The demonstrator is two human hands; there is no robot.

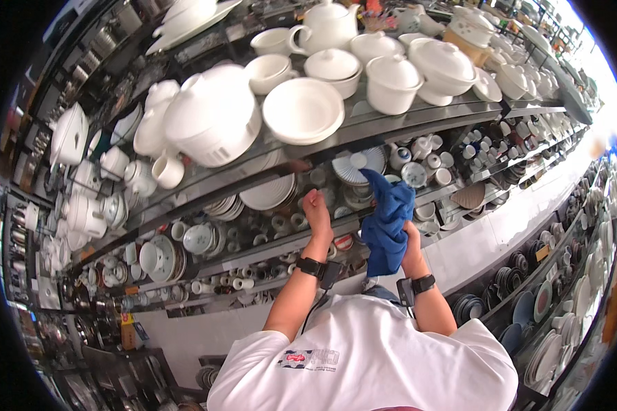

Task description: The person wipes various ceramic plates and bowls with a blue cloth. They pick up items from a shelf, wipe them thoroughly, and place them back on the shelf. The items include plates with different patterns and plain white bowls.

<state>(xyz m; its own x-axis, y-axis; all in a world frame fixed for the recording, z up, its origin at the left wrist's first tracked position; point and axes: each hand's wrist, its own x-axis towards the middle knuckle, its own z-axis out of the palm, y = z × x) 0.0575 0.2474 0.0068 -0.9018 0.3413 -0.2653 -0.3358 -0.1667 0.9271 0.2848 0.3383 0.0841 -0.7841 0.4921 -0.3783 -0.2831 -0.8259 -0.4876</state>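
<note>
My right hand (412,240) grips a crumpled blue cloth (389,226), which hangs in front of the lower shelves and hides part of the dishes there. My left hand (318,216) is raised at the front of the shelving, below the top shelf's edge, with its fingers bent. No object shows in it, though the inside of the hand is hidden. Just above my hands, a white round bowl (303,110) stands at the front of the top shelf (362,126). To its left is a large lidded white tureen (213,115).
White lidded pots (394,85) and a white teapot (325,25) crowd the top shelf. Lower down are stacked plates (270,192), small cups and a fluted plate (359,165). Behind me on the right, another rack holds plates (545,354) along a pale tiled floor (473,257).
</note>
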